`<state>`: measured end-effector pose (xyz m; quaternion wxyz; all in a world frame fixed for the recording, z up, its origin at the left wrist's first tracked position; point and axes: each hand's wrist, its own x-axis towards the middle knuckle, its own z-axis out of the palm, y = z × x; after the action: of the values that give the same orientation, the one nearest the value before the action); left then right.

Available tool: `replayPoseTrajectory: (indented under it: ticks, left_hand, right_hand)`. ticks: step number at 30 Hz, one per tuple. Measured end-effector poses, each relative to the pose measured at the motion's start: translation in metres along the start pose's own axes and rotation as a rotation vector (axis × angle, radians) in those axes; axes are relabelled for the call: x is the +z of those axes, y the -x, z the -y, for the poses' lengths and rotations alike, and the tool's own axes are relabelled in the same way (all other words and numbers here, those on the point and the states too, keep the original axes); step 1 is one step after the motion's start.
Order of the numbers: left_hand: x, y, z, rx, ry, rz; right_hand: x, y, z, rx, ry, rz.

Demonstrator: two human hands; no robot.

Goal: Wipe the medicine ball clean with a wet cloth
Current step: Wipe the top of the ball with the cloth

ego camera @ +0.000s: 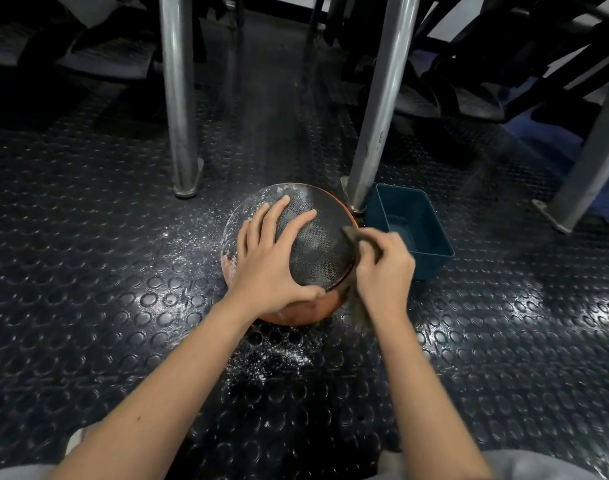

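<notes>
My left hand lies spread flat on the ball; my right hand clutches the cloth against its side.

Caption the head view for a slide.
The left hand steadies a dusty medicine ball on the floor while the right hand presses a cloth to its side, blue tub alongside.

Both arms are bare from the left hand and the right hand all the way back to the elbows. One small dark spot marks the left forearm well behind the grip. Farthest back from the grip, light grey fabric shows at both lower corners, with a blurred white patch just beside the left arm.
</notes>
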<state>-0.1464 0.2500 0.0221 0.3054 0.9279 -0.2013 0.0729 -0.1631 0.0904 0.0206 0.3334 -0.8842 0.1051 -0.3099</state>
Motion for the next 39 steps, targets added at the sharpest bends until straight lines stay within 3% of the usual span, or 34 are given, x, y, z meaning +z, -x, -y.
replayPoseTrajectory:
  ticks: [5, 9, 17, 24, 32, 36, 39]
  left_hand:
    - [-0.003, -0.001, 0.0, -0.013, 0.001, 0.0]
    - [0.0, 0.0, 0.001, 0.017, -0.004, -0.01]
    - [-0.001, 0.002, 0.0, -0.001, -0.021, 0.025]
    - [-0.001, 0.005, 0.0, 0.04, -0.039, 0.012]
    - [-0.003, 0.003, 0.0, 0.008, -0.045, 0.037]
    - [-0.003, 0.0, 0.0, 0.019, -0.032, 0.026]
    - [0.0, 0.003, 0.0, 0.046, -0.036, 0.011]
  right_hand:
    - [0.0, 0.015, 0.007, 0.038, -0.071, -0.036]
    - [-0.001, 0.071, 0.019, -0.069, -0.113, -0.002]
    - [0.002, -0.009, 0.0, 0.046, -0.058, -0.028]
    - [0.001, 0.076, 0.013, -0.025, -0.148, -0.062]
    - [0.006, -0.02, 0.0, 0.01, -0.005, -0.001]
    - [0.003, 0.031, 0.014, -0.08, -0.053, -0.063]
    - [-0.001, 0.06, 0.02, -0.145, -0.037, -0.004]
